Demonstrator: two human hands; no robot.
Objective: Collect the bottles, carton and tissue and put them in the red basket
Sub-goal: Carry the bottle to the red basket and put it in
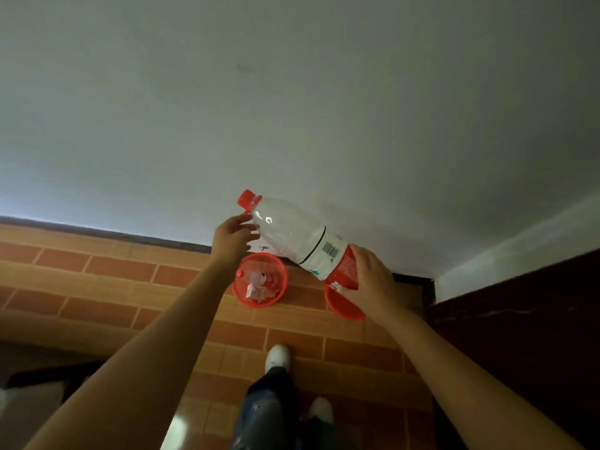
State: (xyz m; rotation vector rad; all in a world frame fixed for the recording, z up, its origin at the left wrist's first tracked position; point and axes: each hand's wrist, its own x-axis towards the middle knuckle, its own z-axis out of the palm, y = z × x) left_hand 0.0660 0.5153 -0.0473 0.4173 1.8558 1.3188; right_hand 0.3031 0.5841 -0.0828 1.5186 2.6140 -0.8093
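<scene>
Right hand: the right hand [368, 276] wraps its fingers round the lower, red-labelled end of a large clear bottle [292, 237], gripping it from the right side, the arm reaching forward from the lower right.
Left hand: the left hand [232, 237] is held out with fingers loosely spread, its fingertips at the bottle's shoulder just below the red cap [247, 199]; whether they touch the plastic cannot be told. It grips nothing.
Bottle: it is carried in the air, tilted, cap up and to the left, base down and to the right, above the floor and in front of the wall.
Red basket: the red basket [259, 279] stands on the floor against the wall, below the left hand; a smaller bottle [258, 277] with a red cap and some crumpled white scraps lie inside it.
Second red container: another red rim [344, 308] shows just under the right hand, mostly hidden by it.
Floor: orange-brown brick-patterned tiles [130, 271], with a dark skirting strip along the wall foot.
Wall: a plain pale wall [292, 92] fills the upper view; a dark brown panel [519, 319] stands at the right.
Person: white shoes [277, 355] and jeans show at the bottom.
</scene>
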